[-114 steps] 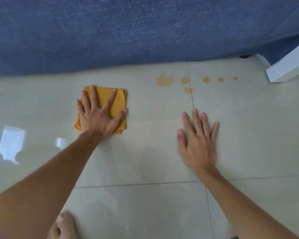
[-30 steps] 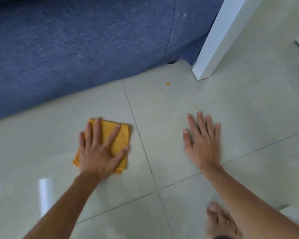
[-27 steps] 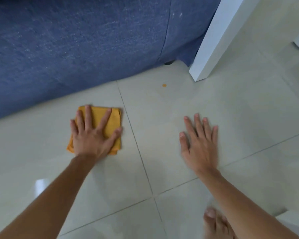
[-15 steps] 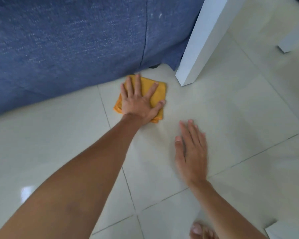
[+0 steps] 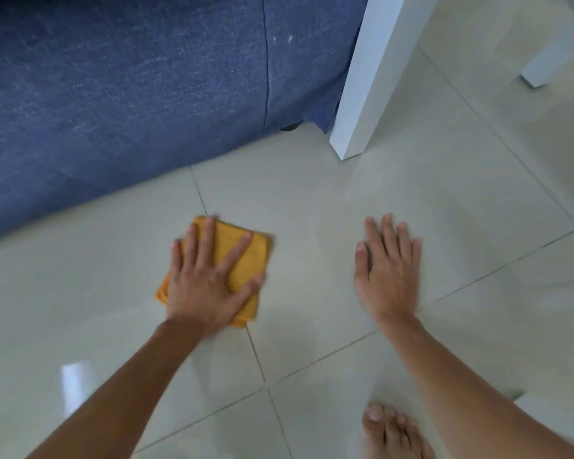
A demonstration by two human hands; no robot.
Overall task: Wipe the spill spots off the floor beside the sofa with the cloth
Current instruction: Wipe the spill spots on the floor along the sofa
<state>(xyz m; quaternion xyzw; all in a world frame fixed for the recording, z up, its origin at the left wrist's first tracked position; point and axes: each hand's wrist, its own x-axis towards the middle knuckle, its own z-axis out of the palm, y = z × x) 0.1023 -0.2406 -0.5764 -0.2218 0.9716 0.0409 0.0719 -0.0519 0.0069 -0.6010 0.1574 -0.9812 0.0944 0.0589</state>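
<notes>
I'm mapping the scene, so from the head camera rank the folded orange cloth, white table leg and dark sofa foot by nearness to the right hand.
From the right hand:
1. Folded orange cloth, leftward, under the left hand.
2. White table leg, ahead.
3. Dark sofa foot, ahead-left, under the sofa.

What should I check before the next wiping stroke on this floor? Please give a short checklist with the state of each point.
1. Left hand flat on the folded orange cloth: ok.
2. Cloth lies flat on the floor: ok.
3. Right hand braced on bare tile, off the cloth: ok.
4. Visible tiles beside the blue sofa free of orange spots: ok.
5. Floor under the cloth clean: cannot tell.
6. White furniture leg apart from the cloth: ok.
</notes>
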